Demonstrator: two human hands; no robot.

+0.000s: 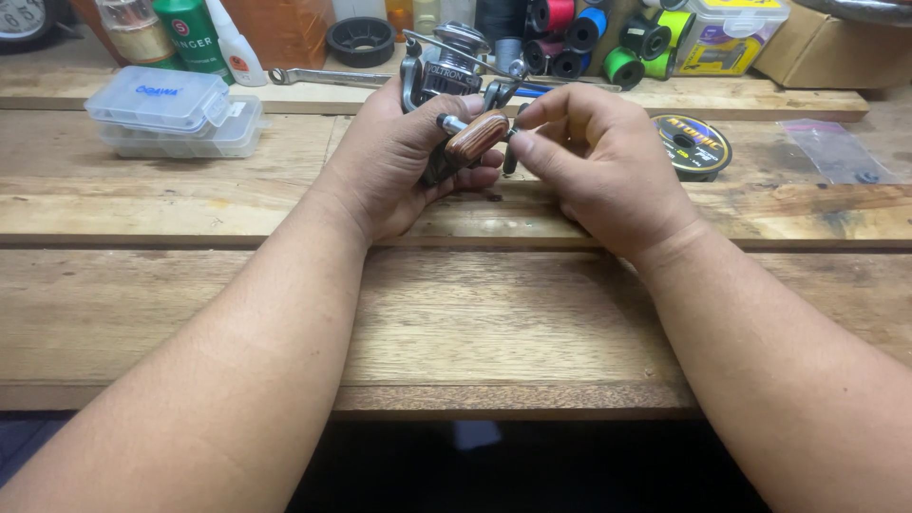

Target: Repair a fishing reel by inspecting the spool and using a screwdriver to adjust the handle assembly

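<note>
Rough wooden workbench (494, 323), long planks with coarse grain and dark seams, raised back ledge crowded with supplies. Largest to smallest from there.

Cardboard box (836, 43) at far right rear, plain brown. Two clear plastic tackle boxes (171, 114) stacked at left, flat, lidded, rounded corners, contents not discernible. Clear lidded tub (731, 33) with yellow trim at rear right, contents unclear. Thread spools (608, 43) clustered beside it: red, blue, green, neon yellow, dark maroon. Green bottle (195, 33) and white squeeze bottle (233, 47) at rear left. Black round ring-shaped part (359, 40) nearby. Steel wrench (323, 76) lying flat along ledge. Flat round fishing-line spool (692, 144), black and yellow, right of hands. Small clear plastic bag (836, 152) at far right.

Centre, raised above bench: spinning fishing reel (446, 76), dark glossy metal, thin wire bail. Left hand (394, 166) curled closed around reel body, gripping from below and behind. Striped wooden handle knob (477, 136), oval, brown banded, smooth, beside left fingertips. Right hand (598, 161) mostly closed, thumb and forefinger pinched on small dark part just right of knob.
</note>
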